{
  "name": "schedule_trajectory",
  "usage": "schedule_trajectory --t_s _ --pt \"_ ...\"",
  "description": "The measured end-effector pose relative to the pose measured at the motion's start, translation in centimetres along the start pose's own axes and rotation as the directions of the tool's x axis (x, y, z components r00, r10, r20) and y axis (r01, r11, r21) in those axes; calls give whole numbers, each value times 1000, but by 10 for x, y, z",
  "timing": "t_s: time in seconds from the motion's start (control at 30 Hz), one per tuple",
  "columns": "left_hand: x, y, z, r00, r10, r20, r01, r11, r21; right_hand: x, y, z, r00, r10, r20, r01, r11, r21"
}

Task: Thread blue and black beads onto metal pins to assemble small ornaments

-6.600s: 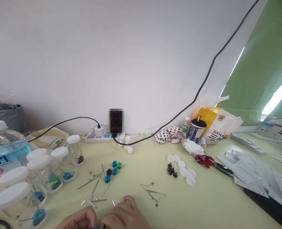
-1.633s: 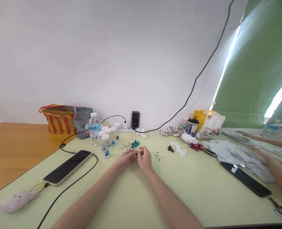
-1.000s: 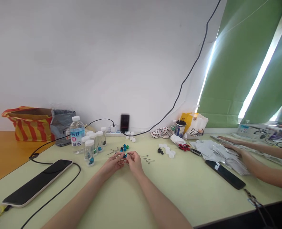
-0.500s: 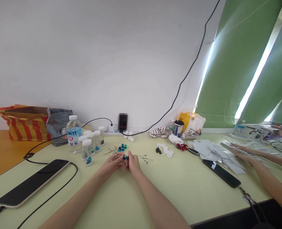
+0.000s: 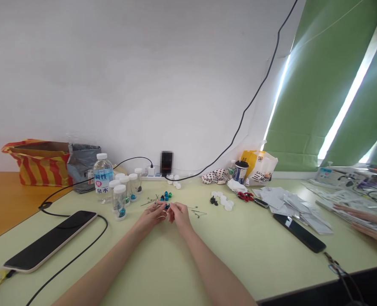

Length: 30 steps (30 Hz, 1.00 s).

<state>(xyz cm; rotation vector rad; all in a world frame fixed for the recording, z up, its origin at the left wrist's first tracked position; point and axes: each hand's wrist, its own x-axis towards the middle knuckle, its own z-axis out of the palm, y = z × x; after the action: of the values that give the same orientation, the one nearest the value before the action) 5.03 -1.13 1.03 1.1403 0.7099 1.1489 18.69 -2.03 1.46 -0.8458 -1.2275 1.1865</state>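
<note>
Head view, the desk. My left hand and right hand meet at the fingertips, both clenched on a small blue bead near the middle of the desk; whether a pin passes through it is too small to tell. Just beyond lie loose metal pins and more beads; to the left, capped glass jars. At right, a co-worker's hands have drawn back from the loose papers.
</note>
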Motion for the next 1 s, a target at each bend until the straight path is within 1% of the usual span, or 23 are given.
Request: schedule_trajectory --t_s 0.1,0.23,0.4,0.53,0.67,0.8,1.0 --pt "1 0 -1 1000 -7 -17 7 1000 -12 1 -1 -2 1000 -7 -27 8 1000 20" --pt "1 0 -1 1000 -18 -10 18 1000 -19 3 3 -4 999 -10 -45 11 1000 25" --pt "2 -1 -1 999 -19 -41 18 999 -35 5 11 -4 997 27 -74 -26 1000 6" --pt "3 -1 -1 998 -21 -53 19 999 -48 5 13 -4 997 48 -65 -48 999 -5" --pt "4 -1 -2 998 -32 -63 28 998 -56 3 11 -4 998 31 -46 -31 1000 3" --pt "5 -3 -3 996 -39 -78 35 998 -53 2 8 -3 998 3 -56 -2 1000 23" --pt "4 -3 -1 997 -47 -62 45 998 -33 1 4 -2 998 -25 -55 26 999 27"
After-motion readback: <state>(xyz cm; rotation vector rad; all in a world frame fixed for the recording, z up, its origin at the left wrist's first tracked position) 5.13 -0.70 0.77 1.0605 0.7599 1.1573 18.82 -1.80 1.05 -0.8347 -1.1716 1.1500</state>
